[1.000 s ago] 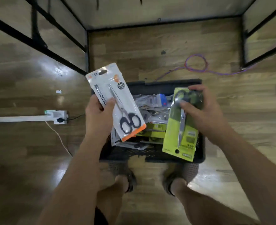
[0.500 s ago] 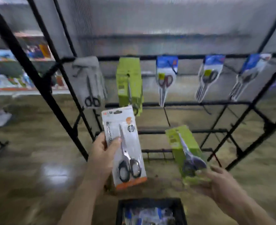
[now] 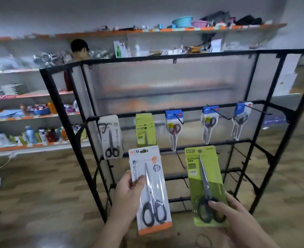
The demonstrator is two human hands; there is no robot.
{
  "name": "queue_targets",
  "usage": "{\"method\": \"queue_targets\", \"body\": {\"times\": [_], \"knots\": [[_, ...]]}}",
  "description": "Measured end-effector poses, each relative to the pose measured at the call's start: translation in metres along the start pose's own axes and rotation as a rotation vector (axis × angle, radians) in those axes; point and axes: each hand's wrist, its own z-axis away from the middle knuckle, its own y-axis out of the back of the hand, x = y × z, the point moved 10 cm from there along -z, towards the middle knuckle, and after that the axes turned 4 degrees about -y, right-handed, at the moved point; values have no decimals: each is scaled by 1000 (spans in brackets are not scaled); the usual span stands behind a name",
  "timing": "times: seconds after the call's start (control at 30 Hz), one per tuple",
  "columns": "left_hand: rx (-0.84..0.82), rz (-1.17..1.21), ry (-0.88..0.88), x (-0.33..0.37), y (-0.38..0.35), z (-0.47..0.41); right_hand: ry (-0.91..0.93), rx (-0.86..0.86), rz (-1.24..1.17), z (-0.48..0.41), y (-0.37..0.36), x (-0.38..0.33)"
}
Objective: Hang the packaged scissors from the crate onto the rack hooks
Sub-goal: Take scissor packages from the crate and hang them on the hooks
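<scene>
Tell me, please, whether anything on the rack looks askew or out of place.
Nothing stands out. The hanging packs sit in one row on the rack, none fallen. The white pack in the left hand and the green pack in the right hand are not hung yet.

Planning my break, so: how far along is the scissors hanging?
Done: five hooks on the top rail already carry packs, among them a green stack. In hand: the left hand holds a white-and-orange pack, the right hand a green pack, neither hung yet. Left: both of these; the crate is out of view, so its remainder is unknown.
</scene>
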Motion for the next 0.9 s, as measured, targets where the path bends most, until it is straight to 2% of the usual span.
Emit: {"method": "queue_targets", "body": {"times": [0.2, 0.4, 0.6, 0.9], "knots": [[42, 4, -75, 40, -13, 7, 88, -99, -17, 2, -1, -33], [107, -57, -56, 58, -22, 13, 121, -175, -21, -14, 6, -56], [166, -152, -53, 62, -32, 17, 98, -245, 47, -28, 13, -52], [193, -153, -34, 46, -30, 20, 43, -270, 97, -54, 4, -26]]}}
